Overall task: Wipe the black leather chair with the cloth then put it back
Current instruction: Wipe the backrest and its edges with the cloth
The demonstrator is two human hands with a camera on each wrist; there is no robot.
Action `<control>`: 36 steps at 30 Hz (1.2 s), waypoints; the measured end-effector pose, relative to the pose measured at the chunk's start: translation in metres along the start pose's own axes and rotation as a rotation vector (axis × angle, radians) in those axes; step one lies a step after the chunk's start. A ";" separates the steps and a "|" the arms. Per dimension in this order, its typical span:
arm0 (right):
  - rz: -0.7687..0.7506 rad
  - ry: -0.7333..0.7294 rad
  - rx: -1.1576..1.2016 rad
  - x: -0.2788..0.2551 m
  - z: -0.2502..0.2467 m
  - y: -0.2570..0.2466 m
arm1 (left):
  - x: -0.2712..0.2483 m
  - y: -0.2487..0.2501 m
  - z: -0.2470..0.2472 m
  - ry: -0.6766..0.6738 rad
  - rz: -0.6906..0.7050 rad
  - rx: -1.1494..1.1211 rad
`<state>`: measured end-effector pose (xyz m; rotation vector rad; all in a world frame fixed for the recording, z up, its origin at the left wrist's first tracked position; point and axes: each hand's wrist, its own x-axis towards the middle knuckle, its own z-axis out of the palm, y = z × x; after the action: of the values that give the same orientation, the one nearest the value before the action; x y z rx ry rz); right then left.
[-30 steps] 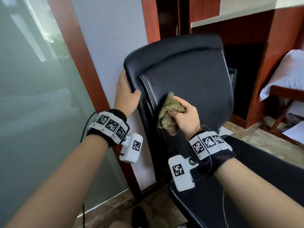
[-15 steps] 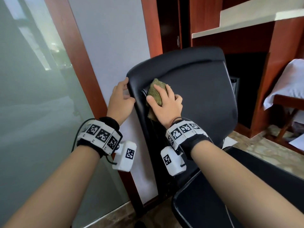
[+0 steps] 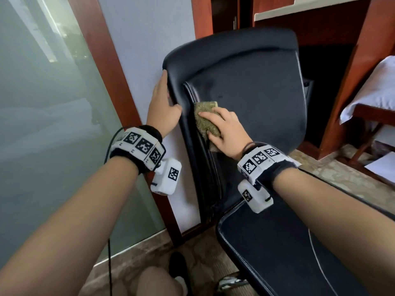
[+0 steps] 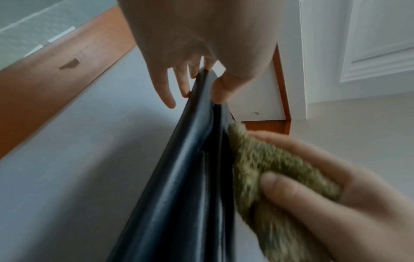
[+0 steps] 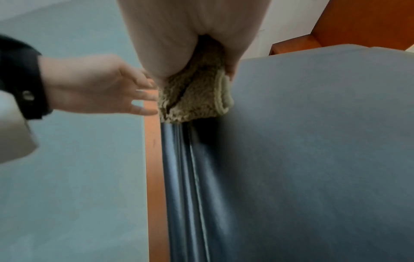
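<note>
Cloth (image 3: 206,120) on backrest of black leather chair (image 3: 252,99), both hands engaged.
Right hand (image 3: 226,133) lies flat on the green cloth, fingers straight and close together, pressing it against the backrest near its left edge. Left hand (image 3: 163,110) clasps that edge beside the cloth, thumb on the front, fingers apparently extended behind; the wrist view is blurred.

Your left hand (image 3: 163,112) fills the narrow gap between the chair (image 3: 252,99) backrest's left edge and the wall (image 3: 147,39). Backrest centre and right lie open. The desk (image 3: 320,13) stands close behind its top edge.
</note>
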<state>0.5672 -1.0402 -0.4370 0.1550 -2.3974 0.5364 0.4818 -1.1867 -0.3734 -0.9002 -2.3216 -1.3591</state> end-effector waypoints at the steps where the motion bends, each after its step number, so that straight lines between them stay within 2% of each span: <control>1: 0.005 0.048 0.022 0.003 -0.004 -0.001 | 0.000 0.001 0.002 0.007 0.008 -0.015; 3: 0.009 0.163 0.039 0.018 -0.008 -0.004 | 0.002 0.000 0.006 0.007 0.013 -0.080; 5: 0.020 0.241 0.049 0.034 -0.009 -0.010 | 0.001 -0.003 0.010 0.004 -0.038 -0.151; 8: 0.108 0.146 -0.077 0.036 0.005 -0.012 | 0.000 -0.009 0.012 0.030 -0.093 -0.154; 11: 0.153 0.116 -0.189 0.012 0.024 -0.008 | 0.000 -0.011 0.011 0.034 -0.080 -0.134; 18: 0.027 0.169 -0.281 -0.034 0.046 0.006 | -0.005 -0.010 0.025 0.153 -0.079 -0.078; 22: -0.082 0.098 -0.350 -0.059 0.060 0.015 | -0.006 -0.007 0.023 0.131 -0.090 -0.045; 27: -0.138 -0.034 -0.298 -0.074 0.053 0.028 | -0.006 -0.007 0.029 0.098 -0.099 -0.044; 30: -0.073 -0.110 -0.122 -0.078 0.032 0.035 | -0.009 0.005 0.041 0.160 -0.136 -0.067; 36: 0.217 0.129 0.019 -0.095 -0.018 0.092 | -0.009 0.024 0.075 0.395 -0.246 -0.112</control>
<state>0.6281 -0.9518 -0.5157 -0.1300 -2.2968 0.6488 0.5081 -1.1168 -0.4000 -0.3355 -2.1120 -1.6078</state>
